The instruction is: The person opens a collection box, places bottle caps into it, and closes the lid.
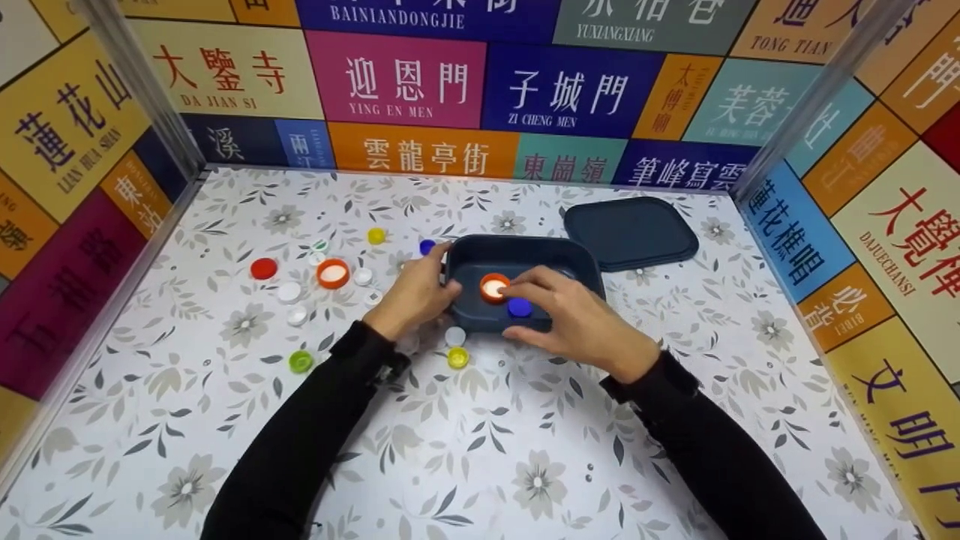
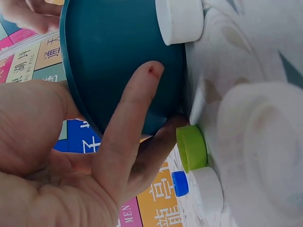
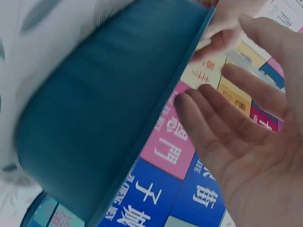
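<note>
A dark blue-green rectangular container point(image 1: 525, 251) stands on the table. My left hand point(image 1: 420, 294) grips its left end, thumb over the rim and fingers along the outer wall, as the left wrist view shows against the container wall point(image 2: 109, 52). Over the container hovers my right hand point(image 1: 574, 315), fingers apart and loosely bent; in the right wrist view nothing is between its fingers point(image 3: 236, 118). Inside the container lie an orange cap point(image 1: 487, 298) with a white inside and a blue cap point(image 1: 520, 307). The right fingertips overlap the orange cap's edge; contact is unclear.
The container's dark lid point(image 1: 630, 232) lies at the back right. Loose caps are scattered to the left, among them a red cap point(image 1: 263, 268), an orange cap point(image 1: 332, 274), a green cap point(image 1: 301, 361) and a yellow cap point(image 1: 457, 358). Printed panels surround the table.
</note>
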Available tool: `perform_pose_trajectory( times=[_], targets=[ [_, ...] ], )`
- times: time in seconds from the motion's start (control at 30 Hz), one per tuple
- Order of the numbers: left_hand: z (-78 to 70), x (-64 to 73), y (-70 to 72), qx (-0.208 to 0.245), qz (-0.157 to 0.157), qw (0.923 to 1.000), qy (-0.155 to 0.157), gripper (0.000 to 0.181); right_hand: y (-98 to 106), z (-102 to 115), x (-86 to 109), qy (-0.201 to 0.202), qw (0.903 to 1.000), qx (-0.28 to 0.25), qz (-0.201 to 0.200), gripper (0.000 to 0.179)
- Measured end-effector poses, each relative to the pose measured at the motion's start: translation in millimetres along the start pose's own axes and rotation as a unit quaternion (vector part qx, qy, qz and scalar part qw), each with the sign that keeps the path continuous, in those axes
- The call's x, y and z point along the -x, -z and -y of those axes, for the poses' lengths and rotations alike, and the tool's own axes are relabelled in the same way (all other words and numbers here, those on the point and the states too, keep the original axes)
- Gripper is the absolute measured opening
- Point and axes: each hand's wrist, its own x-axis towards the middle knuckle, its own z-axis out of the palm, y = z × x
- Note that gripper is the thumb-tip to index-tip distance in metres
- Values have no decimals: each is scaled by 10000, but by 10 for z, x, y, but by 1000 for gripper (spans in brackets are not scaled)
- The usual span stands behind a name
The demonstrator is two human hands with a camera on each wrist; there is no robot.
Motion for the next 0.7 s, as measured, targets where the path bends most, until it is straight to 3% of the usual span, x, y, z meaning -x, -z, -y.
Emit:
perform_pose_trajectory(
  times=[0.17, 0.33, 0.53, 0.7],
  targets=[
    [-3, 7, -3, -60, -41, 10000, -46, 81, -116, 169, 50, 512, 9985, 21, -179, 64],
    [4, 14, 3, -171, -72, 9997, -129, 80, -245, 324, 76, 801, 9967, 149, -7, 66],
    [3, 13, 14, -221, -72, 9996, -175, 79, -414, 457, 62, 868, 9946, 224, 514, 61],
    [7, 14, 10, -287, -71, 9994, -171, 78, -585, 497, 21, 641, 9936, 191, 914, 57]
  ],
)
